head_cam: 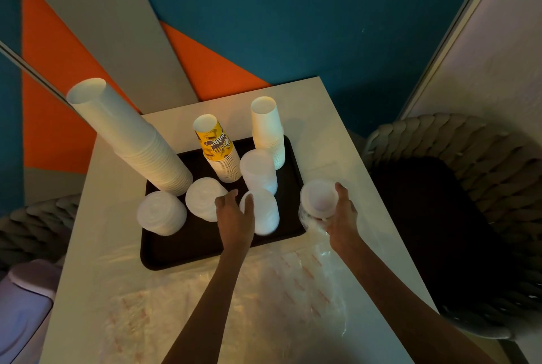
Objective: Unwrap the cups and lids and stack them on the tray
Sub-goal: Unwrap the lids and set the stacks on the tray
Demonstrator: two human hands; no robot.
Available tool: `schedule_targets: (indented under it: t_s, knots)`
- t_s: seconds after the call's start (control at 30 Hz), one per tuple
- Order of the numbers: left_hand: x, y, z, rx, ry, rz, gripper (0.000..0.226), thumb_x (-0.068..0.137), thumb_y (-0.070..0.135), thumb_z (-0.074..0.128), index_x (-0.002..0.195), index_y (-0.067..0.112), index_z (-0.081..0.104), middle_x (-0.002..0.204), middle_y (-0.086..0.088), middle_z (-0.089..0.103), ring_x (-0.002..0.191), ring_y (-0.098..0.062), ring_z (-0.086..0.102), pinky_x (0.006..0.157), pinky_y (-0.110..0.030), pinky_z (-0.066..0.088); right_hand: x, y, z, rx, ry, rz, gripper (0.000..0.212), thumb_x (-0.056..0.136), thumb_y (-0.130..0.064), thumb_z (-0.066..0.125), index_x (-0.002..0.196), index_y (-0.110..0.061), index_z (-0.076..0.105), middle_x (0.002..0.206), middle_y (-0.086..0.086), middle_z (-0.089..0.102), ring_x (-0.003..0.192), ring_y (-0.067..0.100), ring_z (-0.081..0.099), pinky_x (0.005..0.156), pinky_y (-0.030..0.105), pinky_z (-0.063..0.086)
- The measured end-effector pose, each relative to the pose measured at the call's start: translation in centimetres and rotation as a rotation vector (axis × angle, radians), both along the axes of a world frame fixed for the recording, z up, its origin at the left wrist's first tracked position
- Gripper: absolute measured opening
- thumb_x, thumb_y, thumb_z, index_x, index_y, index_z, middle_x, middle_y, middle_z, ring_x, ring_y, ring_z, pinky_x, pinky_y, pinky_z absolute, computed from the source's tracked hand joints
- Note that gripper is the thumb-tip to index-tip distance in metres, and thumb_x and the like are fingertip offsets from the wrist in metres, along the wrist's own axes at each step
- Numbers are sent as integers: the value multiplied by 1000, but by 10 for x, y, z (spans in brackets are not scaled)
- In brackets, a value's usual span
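Head view: your right hand [341, 214] curls round a stack of lids [318, 198] just past the right edge of the black tray [164, 258], with clear wrapper [312, 224] bunched low around it. Your left hand [234, 217] reaches over the tray, fingers loosely spread and holding nothing, thumb against the near lid stack [264, 217]. Also on the tray stand a tall white cup stack [132, 134], a yellow printed cup stack [215, 146] and a shorter white cup stack [268, 129]. Loose wrap [234, 299] lies on the table [322, 117].
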State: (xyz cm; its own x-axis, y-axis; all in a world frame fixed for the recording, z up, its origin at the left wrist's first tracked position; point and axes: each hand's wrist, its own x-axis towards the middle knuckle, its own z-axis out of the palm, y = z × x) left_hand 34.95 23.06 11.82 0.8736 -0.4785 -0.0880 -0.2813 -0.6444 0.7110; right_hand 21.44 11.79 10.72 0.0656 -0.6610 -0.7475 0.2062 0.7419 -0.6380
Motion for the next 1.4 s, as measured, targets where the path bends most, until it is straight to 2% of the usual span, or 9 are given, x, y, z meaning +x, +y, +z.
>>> schedule_targets:
  t_s: [0.17,0.33,0.53,0.6,0.77,0.9,1.1,1.23,1.4]
  knots:
    - [-12,-1,-3,85,-89,-221,92,72,44,77,142,5,32,141,-13,39,128,-27,40,102,-39,40,1,1,-1,2,-17,-1,51,87,-43,61,129,-20,43,120,9,45,110,32,47,97,60,43]
    - [-16,-4,-10,121,-61,-225,95,73,37,78,145,6,25,143,-13,36,130,-27,39,102,-38,41,1,3,1,4,-23,10,40,87,-46,60,115,-24,43,122,11,46,115,34,48,97,60,43]
    - [-15,-4,-8,100,-71,-215,101,72,43,78,147,7,21,145,-13,36,132,-27,37,106,-42,38,3,5,2,-22,-13,41,41,87,-46,60,117,-25,42,125,9,47,116,33,47,100,61,40]
    - [-17,-4,0,15,-93,-164,96,73,44,77,146,6,26,144,-14,38,131,-28,38,107,-43,39,2,8,4,-42,-17,69,45,88,-46,59,124,-24,43,126,10,48,116,32,48,100,59,41]
    - [-41,-6,34,-289,-147,-204,51,86,25,68,130,7,51,130,-14,51,118,-25,51,93,-34,47,2,11,10,-22,-126,52,36,89,-39,58,118,-29,40,127,10,45,117,33,46,99,60,41]
    - [-61,-8,37,-286,-219,-319,50,80,27,70,124,8,59,123,-11,60,111,-15,52,91,-31,46,5,18,12,-82,-135,117,46,90,-45,54,130,-23,46,129,14,50,117,35,49,95,59,46]
    - [-69,-12,35,-219,-118,-310,40,86,23,69,124,11,60,125,-6,60,114,-20,54,99,-30,40,7,26,16,-95,-142,147,60,83,-56,56,133,-23,48,127,16,55,116,35,54,96,54,47]
    - [-74,-13,38,-245,-57,-279,34,86,22,69,116,10,62,118,-1,62,104,-7,50,96,-21,37,5,27,19,-109,-116,173,79,69,-63,65,134,-22,47,129,17,53,117,35,53,97,53,46]
    - [-75,-15,39,-256,55,-252,27,87,21,67,112,15,59,103,15,54,85,5,50,84,-6,36,2,23,12,-108,-97,143,52,90,-45,53,134,-19,47,127,17,54,116,36,53,98,53,46]
